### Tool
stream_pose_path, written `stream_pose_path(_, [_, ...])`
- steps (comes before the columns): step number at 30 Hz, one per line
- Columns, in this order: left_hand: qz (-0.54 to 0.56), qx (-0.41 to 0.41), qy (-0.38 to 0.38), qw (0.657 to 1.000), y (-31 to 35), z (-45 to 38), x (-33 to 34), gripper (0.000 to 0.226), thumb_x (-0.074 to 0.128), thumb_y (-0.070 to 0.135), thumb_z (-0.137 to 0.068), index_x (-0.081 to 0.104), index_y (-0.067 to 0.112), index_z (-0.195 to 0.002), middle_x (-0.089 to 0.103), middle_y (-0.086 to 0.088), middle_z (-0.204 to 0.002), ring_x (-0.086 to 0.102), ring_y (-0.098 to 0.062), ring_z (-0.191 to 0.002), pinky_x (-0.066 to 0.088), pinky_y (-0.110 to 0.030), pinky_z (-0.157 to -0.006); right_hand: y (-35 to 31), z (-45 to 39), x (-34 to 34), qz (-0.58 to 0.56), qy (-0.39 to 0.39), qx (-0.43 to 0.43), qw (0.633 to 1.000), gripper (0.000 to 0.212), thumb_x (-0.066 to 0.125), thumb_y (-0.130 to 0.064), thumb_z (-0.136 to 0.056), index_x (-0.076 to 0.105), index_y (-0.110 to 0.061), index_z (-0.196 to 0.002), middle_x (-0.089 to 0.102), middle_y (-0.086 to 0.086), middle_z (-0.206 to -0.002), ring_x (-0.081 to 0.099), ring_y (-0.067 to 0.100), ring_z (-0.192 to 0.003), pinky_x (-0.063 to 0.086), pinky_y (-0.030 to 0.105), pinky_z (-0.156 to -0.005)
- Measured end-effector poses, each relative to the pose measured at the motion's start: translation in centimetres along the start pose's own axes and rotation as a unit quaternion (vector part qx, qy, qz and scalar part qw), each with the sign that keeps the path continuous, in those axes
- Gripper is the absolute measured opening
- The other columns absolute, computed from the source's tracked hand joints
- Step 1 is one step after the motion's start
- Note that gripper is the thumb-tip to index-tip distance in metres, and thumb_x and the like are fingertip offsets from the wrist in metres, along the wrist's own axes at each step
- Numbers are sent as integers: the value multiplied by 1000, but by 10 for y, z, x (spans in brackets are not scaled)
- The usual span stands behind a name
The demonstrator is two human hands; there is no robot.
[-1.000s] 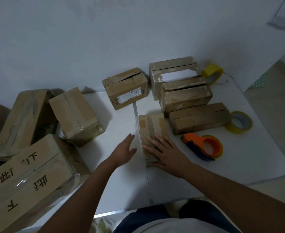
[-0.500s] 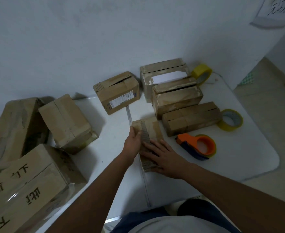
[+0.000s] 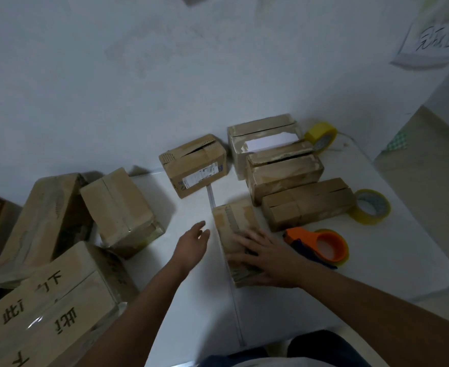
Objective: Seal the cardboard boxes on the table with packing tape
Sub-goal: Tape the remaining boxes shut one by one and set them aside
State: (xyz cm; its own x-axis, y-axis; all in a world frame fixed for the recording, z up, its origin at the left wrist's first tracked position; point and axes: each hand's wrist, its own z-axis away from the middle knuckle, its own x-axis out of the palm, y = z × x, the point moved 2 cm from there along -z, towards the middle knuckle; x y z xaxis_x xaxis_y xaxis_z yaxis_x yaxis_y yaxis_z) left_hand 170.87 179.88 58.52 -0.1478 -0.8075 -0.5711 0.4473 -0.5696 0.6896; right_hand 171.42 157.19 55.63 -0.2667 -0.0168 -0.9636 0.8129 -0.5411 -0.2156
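A small flat cardboard box (image 3: 234,221) lies in the middle of the white table (image 3: 376,266). My right hand (image 3: 268,258) presses flat on its near half, fingers spread. My left hand (image 3: 193,243) hovers open just left of the box, not touching it. An orange tape dispenser (image 3: 321,246) lies right of my right hand. Two yellow tape rolls sit further right: one (image 3: 370,210) beside a long box (image 3: 308,203), one (image 3: 321,133) at the back by the wall.
More boxes stand behind: a labelled one (image 3: 195,165), an open one with white paper (image 3: 263,139), a worn one (image 3: 284,172). Larger boxes (image 3: 120,210) crowd the left, one printed with black characters (image 3: 48,308). The table's rounded edge is at the right, floor beyond.
My left hand let go of the small box's left edge and moved back to the left. My right hand stays flat on the box. The camera tilted up slightly.
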Motion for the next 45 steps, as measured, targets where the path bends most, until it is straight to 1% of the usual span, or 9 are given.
stream_pose_path(4, [-176,159,36,971,12,6,15,62,41,44,-103,20,25,-157,6,-1,-166,7,-23,-153,13,-42,-121,18,27,-16,-82,66,100,989,67,34,-62,-94,4,-45,-152,-16,-10,-161,-16,13,-148,-8,37,-119])
stream_pose_path(7, [-332,274,-58,901,26,11,50,73,19,73,-90,4,43,-155,-26,14,-158,-26,-21,-148,-5,-63,-115,38,52,-16,-121,85,199,969,67,27,-62,-94,16,-33,-154,-2,-9,-163,0,11,-149,12,39,-122])
stream_pose_path(12, [-424,231,-150,863,25,10,80,95,14,91,-65,-9,54,-149,-40,9,-155,-40,-33,-140,0,-77,-109,58,73,-6,-167,64,238,955,56,36,-52,-99,36,-24,-147,25,-4,-158,27,15,-143,28,30,-115])
stream_pose_path(15, [-435,188,-134,870,24,13,83,101,26,89,-68,-16,48,-150,-41,1,-155,-38,-39,-140,14,-75,-111,68,75,0,-201,24,232,951,44,42,-39,-102,45,-22,-142,32,-4,-154,32,11,-139,30,24,-110])
stream_pose_path(18, [-402,116,-85,904,23,16,74,112,7,98,-56,-11,44,-153,-35,-3,-158,-32,-44,-142,15,-74,-110,75,74,0,-236,8,224,946,36,44,-36,-101,53,-24,-133,42,-7,-146,40,10,-133,37,28,-107])
stream_pose_path(23, [-384,23,-18,923,17,11,60,91,43,79,-83,-3,46,-154,-25,-1,-162,-22,-44,-146,13,-76,-107,86,58,-4,-265,-28,183,946,31,45,-32,-101,57,-24,-128,50,-5,-138,43,12,-129,36,30,-108])
stream_pose_path(30, [-341,8,27,940,18,-16,28,80,50,63,-91,8,41,-155,-16,9,-164,-15,-40,-149,24,-71,-109,90,12,-21,-282,-16,152,947,28,50,-22,-99,62,-15,-124,58,1,-132,52,14,-124,35,19,-100])
stream_pose_path(41, [-332,4,51,942,10,-75,-28,67,44,44,-99,12,31,-156,-20,3,-164,-16,-41,-149,5,-74,-112,84,-68,-48,-316,35,188,929,28,50,-14,-100,62,-8,-124,60,4,-130,52,16,-123,33,16,-103])
stream_pose_path(45, [-323,8,19,946,6,-89,-39,76,45,56,-95,7,33,-156,-23,-3,-163,-20,-45,-146,-4,-67,-116,83,-110,-57,-355,69,228,904,31,52,-16,-99,58,-14,-129,56,1,-135,51,13,-124,40,23,-103])
